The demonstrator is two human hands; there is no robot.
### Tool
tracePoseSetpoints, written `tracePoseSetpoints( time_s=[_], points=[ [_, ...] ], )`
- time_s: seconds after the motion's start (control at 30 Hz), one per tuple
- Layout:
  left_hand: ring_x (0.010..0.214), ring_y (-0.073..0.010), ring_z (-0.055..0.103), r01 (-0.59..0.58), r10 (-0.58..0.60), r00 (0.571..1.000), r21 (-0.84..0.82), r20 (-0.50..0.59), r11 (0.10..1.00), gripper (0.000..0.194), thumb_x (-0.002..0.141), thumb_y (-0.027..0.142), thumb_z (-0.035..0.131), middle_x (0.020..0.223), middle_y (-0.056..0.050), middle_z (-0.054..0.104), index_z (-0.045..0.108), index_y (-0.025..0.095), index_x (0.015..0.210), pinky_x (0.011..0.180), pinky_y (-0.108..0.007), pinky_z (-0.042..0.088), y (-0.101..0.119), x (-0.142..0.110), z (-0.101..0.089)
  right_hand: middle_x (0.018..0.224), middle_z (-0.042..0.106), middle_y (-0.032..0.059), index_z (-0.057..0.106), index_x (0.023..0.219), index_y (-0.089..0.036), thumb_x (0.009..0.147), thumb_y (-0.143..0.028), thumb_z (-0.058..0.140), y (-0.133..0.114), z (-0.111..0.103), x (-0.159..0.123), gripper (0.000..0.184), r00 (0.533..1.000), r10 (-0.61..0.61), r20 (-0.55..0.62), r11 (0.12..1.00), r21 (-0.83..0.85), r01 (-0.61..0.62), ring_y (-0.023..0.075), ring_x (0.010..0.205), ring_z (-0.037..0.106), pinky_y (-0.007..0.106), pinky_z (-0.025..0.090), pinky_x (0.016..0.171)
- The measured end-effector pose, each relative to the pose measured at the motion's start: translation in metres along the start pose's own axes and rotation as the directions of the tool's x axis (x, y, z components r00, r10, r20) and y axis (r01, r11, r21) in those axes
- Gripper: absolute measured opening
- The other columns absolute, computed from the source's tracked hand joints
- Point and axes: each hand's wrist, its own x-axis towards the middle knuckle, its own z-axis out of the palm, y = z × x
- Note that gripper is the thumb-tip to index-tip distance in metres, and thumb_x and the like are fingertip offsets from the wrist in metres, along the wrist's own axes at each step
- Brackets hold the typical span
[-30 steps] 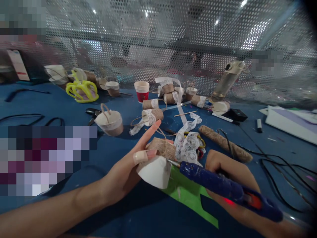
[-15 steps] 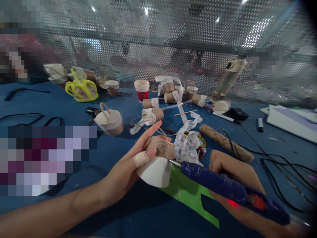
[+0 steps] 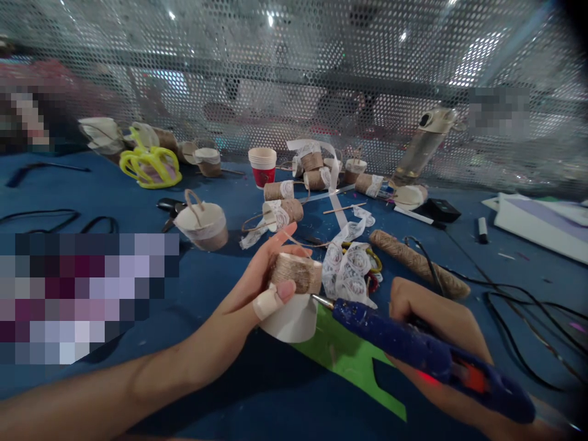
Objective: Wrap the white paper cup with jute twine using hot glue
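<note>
My left hand (image 3: pixel 257 294), a bandage round its thumb, is closed round a white paper cup (image 3: pixel 294 318). Brown twine (image 3: pixel 296 274) is wrapped round the cup's upper part, and a loose strand loops by the fingers. In my right hand (image 3: pixel 441 318) is a blue hot glue gun (image 3: pixel 390 334), its red light glowing. The gun's metal tip points left, at or very close to the lower edge of the twine; whether it touches is not clear. Just behind the tip lies a bunch of white lace (image 3: pixel 349 269). Under the cup is a green sheet (image 3: pixel 349 361).
A twine roll (image 3: pixel 418 263) and black cables lie at right. Several twine-wrapped cups, a red paper cup stack (image 3: pixel 263 166) and a yellow basket-shaped piece (image 3: pixel 150 162) stand farther back. A handled cup (image 3: pixel 202 223) is at left. A bottle (image 3: pixel 425 144) leans near the mesh panel.
My left hand has turned the cup slightly, and its thumb has shifted right across the twine. The glue gun stays almost in place.
</note>
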Motion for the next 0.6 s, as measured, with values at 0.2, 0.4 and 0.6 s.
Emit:
tracePoseSetpoints(
  time_s=[0.2,0.4,0.6],
  points=[
    [0.132,-0.0328,0.050,-0.060,0.060,0.998,0.055,0.005,0.997,0.057,0.098,0.037,0.053,0.147,0.000,0.050,0.036,0.048,0.151,0.114,-0.051,0.032,-0.0009,0.0000,-0.0030,0.065,0.045,-0.0062,0.041,0.070,-0.024,0.085,-0.014,0.061,0.0017,0.0006,0.0001,0.027,1.000,-0.012,-0.024,1.000,-0.004,0.012,0.0101,0.053,0.044,0.023,0.031,0.049],
    [0.133,-0.0326,0.049,-0.052,0.054,0.998,0.145,-0.011,0.988,0.062,0.096,0.040,0.057,0.149,-0.001,0.049,0.033,0.047,0.153,0.116,-0.049,0.029,0.0040,-0.0005,0.0009,0.065,0.045,-0.0065,0.040,0.071,-0.024,0.083,-0.018,0.062,0.0024,0.0007,-0.0001,0.026,0.999,-0.031,-0.027,0.999,-0.028,0.030,0.0096,0.052,0.043,0.022,0.031,0.048],
    [0.134,-0.0295,0.048,-0.075,0.078,0.997,0.154,-0.015,0.985,0.060,0.096,0.034,0.059,0.149,0.003,0.050,0.038,0.051,0.149,0.115,-0.042,0.032,0.0030,-0.0037,0.0018,0.065,0.044,-0.0072,0.038,0.072,-0.024,0.081,-0.015,0.062,0.0014,-0.0005,0.0003,0.027,0.997,-0.068,-0.023,0.997,-0.046,0.067,0.0089,0.051,0.042,0.022,0.029,0.048]
  ],
)
